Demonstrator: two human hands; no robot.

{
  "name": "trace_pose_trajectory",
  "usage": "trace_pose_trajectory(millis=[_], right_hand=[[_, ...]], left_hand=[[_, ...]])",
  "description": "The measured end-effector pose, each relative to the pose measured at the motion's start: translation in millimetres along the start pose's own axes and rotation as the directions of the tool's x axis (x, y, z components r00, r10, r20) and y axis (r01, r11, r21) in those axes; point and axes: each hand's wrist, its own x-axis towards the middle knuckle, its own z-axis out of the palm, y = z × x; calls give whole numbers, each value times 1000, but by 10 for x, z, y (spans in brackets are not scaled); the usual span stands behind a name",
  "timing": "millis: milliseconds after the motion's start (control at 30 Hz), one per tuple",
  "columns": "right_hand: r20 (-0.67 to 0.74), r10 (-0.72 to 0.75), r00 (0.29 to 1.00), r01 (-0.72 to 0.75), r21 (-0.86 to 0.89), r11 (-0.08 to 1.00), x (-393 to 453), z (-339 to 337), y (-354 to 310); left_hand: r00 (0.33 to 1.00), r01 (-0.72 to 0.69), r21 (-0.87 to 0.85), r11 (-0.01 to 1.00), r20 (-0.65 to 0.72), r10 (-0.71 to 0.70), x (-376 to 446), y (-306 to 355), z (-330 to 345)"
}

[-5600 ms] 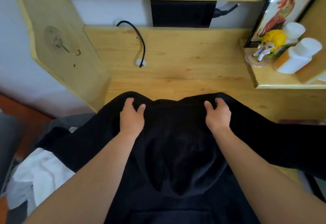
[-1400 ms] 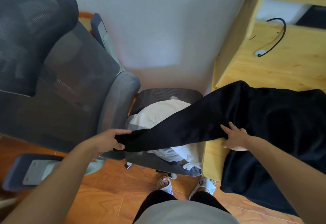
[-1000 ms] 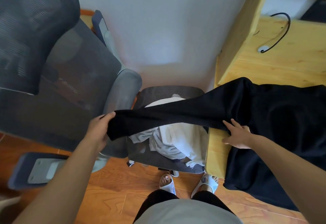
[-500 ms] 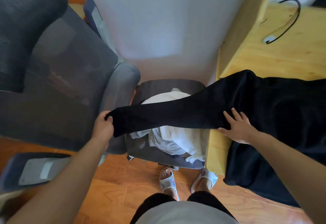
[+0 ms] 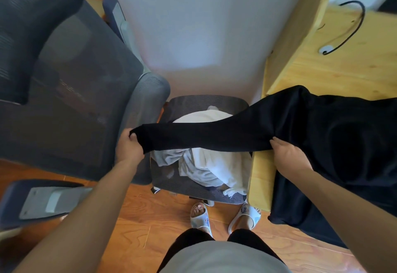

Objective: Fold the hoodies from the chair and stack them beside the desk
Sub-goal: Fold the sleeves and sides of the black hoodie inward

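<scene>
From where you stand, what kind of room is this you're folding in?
Most likely a home study or bedroom corner. A wooden desk with a cable on it stands against a plain wall, a mesh office chair sits beside it, and the person wears slippers on a wood floor.

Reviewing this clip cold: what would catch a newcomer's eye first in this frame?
The black hoodie spread on the wooden desk at right, its sleeve stretched out over the chair. The left hand grips the cuff while the right hand presses flat near the shoulder. Beneath the sleeve, a crumpled white garment lies on the grey mesh chair.
</scene>
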Motion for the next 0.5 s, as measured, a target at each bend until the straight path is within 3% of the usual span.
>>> trace_pose_trajectory(millis=[67,133,233,300,333,367,433,500], right_hand=[[-27,31,999,-30,59,998,-30,-32,59],[6,-7,1000,7,-3,1000,-81,-19,133],[202,-41,978,83,-202,976,-192,42,185],[297,4,955,69,-233,970,-237,57,178],[325,22,946,55,-226,973,-239,59,160],[344,36,938,38,-207,978,-228,56,136],[374,64,925,-13,-139,990,-192,23,89],[376,79,923,-60,-63,996,-151,-21,61]], left_hand=[[1000,-23,-24,999,-11,23,-16,22,-60],[997,-81,-27,996,-17,81,-28,47,-149],[991,-135,-17,991,15,135,-125,62,-294],[995,-99,-43,994,0,99,-202,-23,-336],[999,-42,-134,990,-6,42,-223,-107,-340],[999,51,-289,956,18,-48,-238,-181,-345],[951,308,-615,726,196,-238,-241,-334,-332],[850,527,-682,507,424,-313,-279,-379,-305]])
